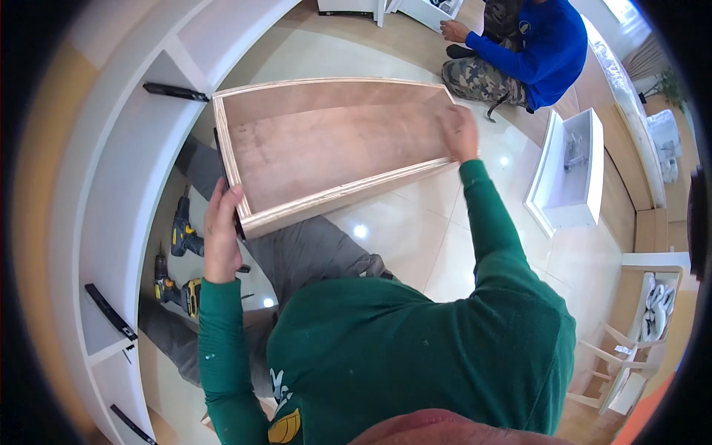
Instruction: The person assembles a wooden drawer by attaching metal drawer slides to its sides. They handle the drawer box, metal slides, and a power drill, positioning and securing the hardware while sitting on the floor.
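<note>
A plywood drawer box (334, 141) with bare inside and pale layered edges is held up over my lap, its open side facing me. My left hand (222, 237) grips its near left corner, fingers along the left end. A black drawer slide (219, 159) runs along that end, partly behind my fingers. At the opposite end, my right hand (460, 132) is closed over the top edge of the right wall. Part of the right hand's grip is hidden inside the box, and its outline is slightly blurred.
A white cabinet frame (111, 222) with black slides (176, 91) stands at my left. Two cordless drills, one (185, 228) beyond the other (176, 289), lie near my legs. A person in blue (545, 52) sits at the far right, near a white drawer (571, 178) on the tiled floor.
</note>
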Available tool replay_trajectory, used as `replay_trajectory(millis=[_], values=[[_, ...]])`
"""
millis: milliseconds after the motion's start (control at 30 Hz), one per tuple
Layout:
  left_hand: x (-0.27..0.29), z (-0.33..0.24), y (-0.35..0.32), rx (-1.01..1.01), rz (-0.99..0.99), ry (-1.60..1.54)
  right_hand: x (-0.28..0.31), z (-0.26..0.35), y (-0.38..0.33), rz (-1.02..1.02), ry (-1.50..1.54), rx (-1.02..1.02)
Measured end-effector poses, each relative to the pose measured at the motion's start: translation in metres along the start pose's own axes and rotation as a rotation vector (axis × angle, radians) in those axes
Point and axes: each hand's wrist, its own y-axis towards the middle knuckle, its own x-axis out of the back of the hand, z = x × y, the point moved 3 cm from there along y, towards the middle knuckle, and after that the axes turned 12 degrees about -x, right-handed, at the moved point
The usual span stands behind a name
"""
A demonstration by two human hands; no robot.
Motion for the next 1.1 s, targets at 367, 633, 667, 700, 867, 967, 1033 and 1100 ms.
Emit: replay_trajectory(millis=[367,633,667,700,867,967,1033,1100], values=[[-0.012,0.022,0.119,0.113,0.082,-0.128,-0.090,0.290,-0.088,0.947,0.018,0.622],[0.058,0.026,0.119,-0.212,0.132,0.485,-0.159,0.293,-0.078,0.843,0.022,0.564],[0.075,0.023,0.104,-0.209,0.171,0.516,-0.163,0.292,-0.073,0.845,0.025,0.529],[0.096,0.022,0.091,-0.219,0.209,0.543,-0.171,0.294,-0.068,0.834,0.033,0.508],[0.199,0.035,-0.001,-0.217,-0.066,0.538,-0.210,0.288,-0.041,0.770,-0.143,0.409],[0.243,0.049,-0.055,-0.136,-0.226,0.573,-0.244,0.278,-0.028,0.766,-0.193,0.382],[0.262,0.055,-0.087,-0.113,-0.274,0.561,-0.268,0.270,-0.020,0.748,-0.228,0.395],[0.274,0.057,-0.117,-0.096,-0.307,0.564,-0.292,0.266,-0.011,0.708,-0.266,0.423]])
